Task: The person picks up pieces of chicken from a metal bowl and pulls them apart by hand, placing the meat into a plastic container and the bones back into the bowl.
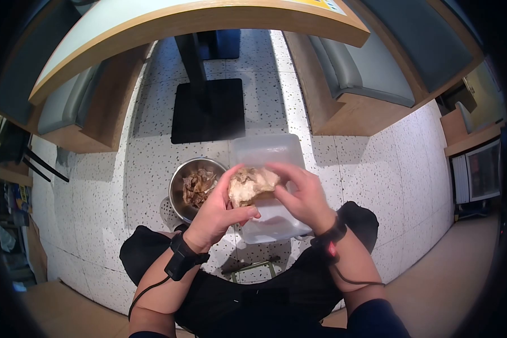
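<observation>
Between my two hands is a pale, brown-edged clump [251, 187] that looks like a mushroom cluster. My left hand [217, 213] grips its left side, with the thumb along the lower edge and the fingers behind. The fingers and thumb of my right hand [303, 194] pinch its right edge. Below the clump, a translucent plastic bin [267, 147] stands on the floor, its middle partly hidden by my hands. At its left, a round steel bowl [175, 194] holds many brown torn pieces [198, 187], partly covered by my left hand.
A wood-edged table [208, 21] crosses the top, on a post with a black square base plate [208, 111]. Grey cushioned benches [372, 70] flank it. My knees [359, 222] are either side of the bin. Speckled tiles [377, 169] cover the floor.
</observation>
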`<control>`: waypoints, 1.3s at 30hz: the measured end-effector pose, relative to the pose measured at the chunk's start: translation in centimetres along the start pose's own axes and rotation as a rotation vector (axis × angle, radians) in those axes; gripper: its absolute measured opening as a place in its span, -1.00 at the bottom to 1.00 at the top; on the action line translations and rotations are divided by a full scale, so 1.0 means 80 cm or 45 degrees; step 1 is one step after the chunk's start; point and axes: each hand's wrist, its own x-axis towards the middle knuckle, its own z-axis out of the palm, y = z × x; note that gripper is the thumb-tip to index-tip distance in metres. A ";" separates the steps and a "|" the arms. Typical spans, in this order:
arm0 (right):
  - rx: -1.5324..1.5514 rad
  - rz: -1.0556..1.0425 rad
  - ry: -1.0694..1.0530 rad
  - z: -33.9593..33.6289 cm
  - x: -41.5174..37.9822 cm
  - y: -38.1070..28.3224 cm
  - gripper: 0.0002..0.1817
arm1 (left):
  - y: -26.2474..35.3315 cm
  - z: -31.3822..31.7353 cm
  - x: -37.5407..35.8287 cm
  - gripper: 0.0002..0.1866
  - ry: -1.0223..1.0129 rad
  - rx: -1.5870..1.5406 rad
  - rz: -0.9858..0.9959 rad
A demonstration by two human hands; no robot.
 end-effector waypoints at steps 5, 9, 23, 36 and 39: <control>-0.165 -0.437 0.067 -0.001 0.009 0.000 -0.59 | -0.005 -0.003 0.002 -0.19 0.120 0.213 0.046; -0.191 -0.515 -0.011 0.003 0.008 0.008 -0.70 | -0.008 0.003 0.004 -0.30 0.187 0.330 0.052; 0.093 -0.068 0.033 0.011 0.001 -0.002 -0.86 | -0.025 -0.012 0.004 -0.39 0.218 0.317 0.218; -0.122 -0.492 0.046 0.018 -0.003 -0.001 -0.65 | -0.042 -0.009 0.006 -0.46 0.254 -0.124 0.187; -0.146 -0.495 0.054 0.017 -0.003 0.002 -0.65 | -0.045 -0.008 0.006 -0.47 0.224 -0.120 0.218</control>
